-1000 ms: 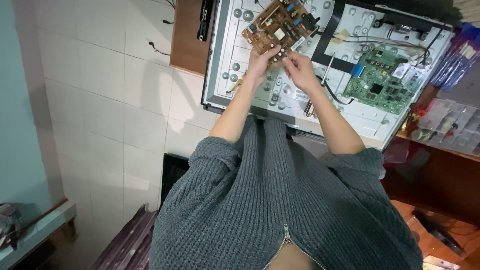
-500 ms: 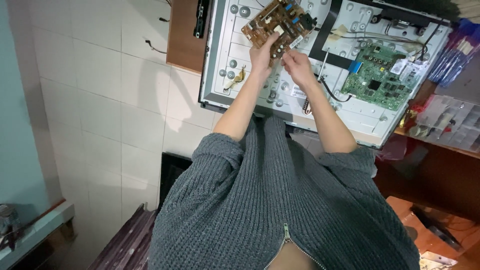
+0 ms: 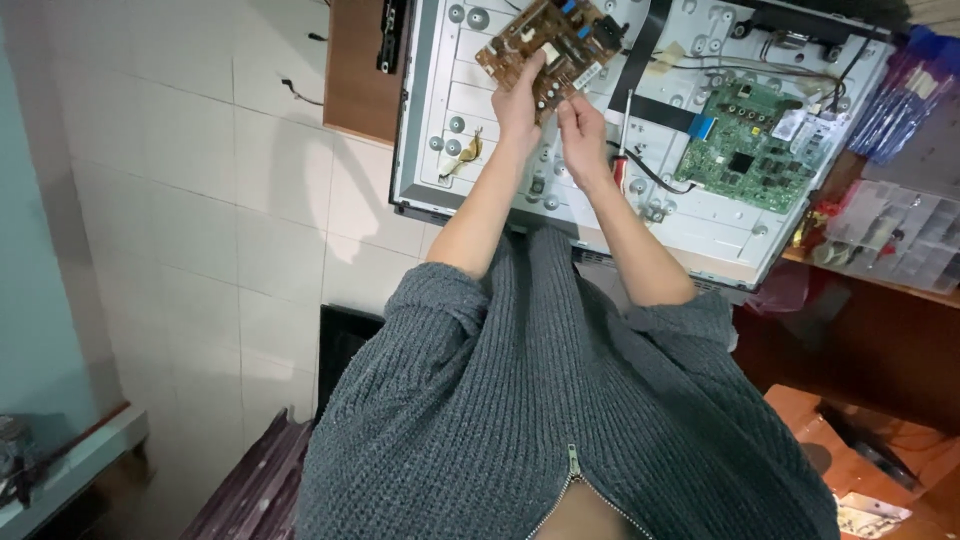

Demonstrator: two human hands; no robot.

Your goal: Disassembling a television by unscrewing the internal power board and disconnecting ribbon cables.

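Observation:
A brown circuit board is lifted above the white metal back panel of an opened flat screen that lies on the bench. My left hand grips the board's lower left edge. Just to the right, my right hand pinches its lower right corner. A green circuit board stays mounted on the panel to the right, with black cables running to it. A red-handled screwdriver lies on the panel beside my right hand.
A wooden bench carries the panel, with a black strip at its top. Clear plastic part boxes and blue packets stand at the right. White floor tiles spread to the left. My grey knit sweater fills the lower view.
Both hands and the brown board have stayed together over the panel; the board has tilted slightly while the camera view shifted a little to the right.

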